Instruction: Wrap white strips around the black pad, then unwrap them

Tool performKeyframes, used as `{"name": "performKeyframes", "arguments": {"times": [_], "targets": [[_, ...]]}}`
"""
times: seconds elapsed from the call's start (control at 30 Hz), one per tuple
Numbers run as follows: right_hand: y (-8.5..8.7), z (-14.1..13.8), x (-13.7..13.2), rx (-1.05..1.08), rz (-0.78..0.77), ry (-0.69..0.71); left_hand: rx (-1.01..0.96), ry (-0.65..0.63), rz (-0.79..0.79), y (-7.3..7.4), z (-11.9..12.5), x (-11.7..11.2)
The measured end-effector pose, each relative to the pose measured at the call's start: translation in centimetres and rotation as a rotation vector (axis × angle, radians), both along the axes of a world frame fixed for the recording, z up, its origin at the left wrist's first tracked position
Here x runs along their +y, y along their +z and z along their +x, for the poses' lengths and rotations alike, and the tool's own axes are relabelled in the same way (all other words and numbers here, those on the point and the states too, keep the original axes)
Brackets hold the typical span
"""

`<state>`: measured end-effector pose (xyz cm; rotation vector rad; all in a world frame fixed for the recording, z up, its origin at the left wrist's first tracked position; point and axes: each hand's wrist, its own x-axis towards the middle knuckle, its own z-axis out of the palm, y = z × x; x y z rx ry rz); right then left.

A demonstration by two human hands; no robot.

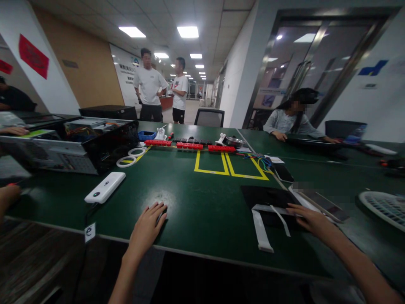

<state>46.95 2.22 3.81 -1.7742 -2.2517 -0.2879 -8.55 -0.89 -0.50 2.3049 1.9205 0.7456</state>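
Note:
My left hand lies flat on the green table near its front edge, fingers stretched out, holding nothing. My right hand rests palm down, fingers stretched out, on the edge of a black mat, with its fingertips at a flat white ribbon strip that lies across the mat. A white power bank sits to the left of my left hand, its black cable running over the table edge.
Yellow tape rectangles, red blocks in a row, coloured wires and white tape rings lie further back. An open computer case stands at left, a white fan at right. A person sits at right; two stand behind.

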Motion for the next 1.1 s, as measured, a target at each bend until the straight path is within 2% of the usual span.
{"name": "performKeyframes", "arguments": {"times": [0.03,0.1,0.27,0.33,0.53,0.6,0.63,0.73,0.83,0.93,1.0,1.1], "targets": [[0.1,0.3,-0.2,-0.008,-0.062,0.012,-0.004,0.0,0.001,0.0,0.0,0.0],[0.7,0.9,-0.8,-0.036,-0.096,-0.069,-0.009,-0.002,0.003,0.0,0.0,0.0],[3.0,0.9,-1.9,-0.128,0.011,-0.572,-0.005,-0.015,-0.004,0.1,-0.1,0.0],[3.5,0.5,-1.9,-0.136,0.015,-0.713,0.001,-0.019,-0.004,0.1,-0.1,0.0],[3.2,-1.5,-1.8,-0.121,0.014,-0.824,0.0,-0.008,0.017,0.1,0.0,-0.1],[3.1,-2.5,-1.7,-0.161,0.051,-0.789,0.005,-0.011,0.014,0.1,0.0,-0.1],[3.1,-3.0,-1.6,-0.202,0.101,-0.724,0.008,-0.011,0.012,0.1,-0.1,-0.1],[2.5,-4.4,-0.7,-0.274,0.242,-0.381,0.018,-0.008,0.006,0.0,-0.1,0.0],[0.8,-5.4,0.7,-0.13,0.143,-0.103,0.019,-0.01,0.006,-0.1,-0.1,0.0],[-1.0,-6.0,1.8,0.018,0.001,-0.022,0.017,-0.011,0.011,-0.1,-0.1,0.0],[-1.8,-6.3,2.1,0.039,-0.02,-0.022,0.017,-0.012,0.013,0.0,-0.1,0.0],[-2.0,-6.9,2.2,0.032,-0.022,-0.002,0.014,-0.014,0.015,0.0,0.0,0.0]]}}
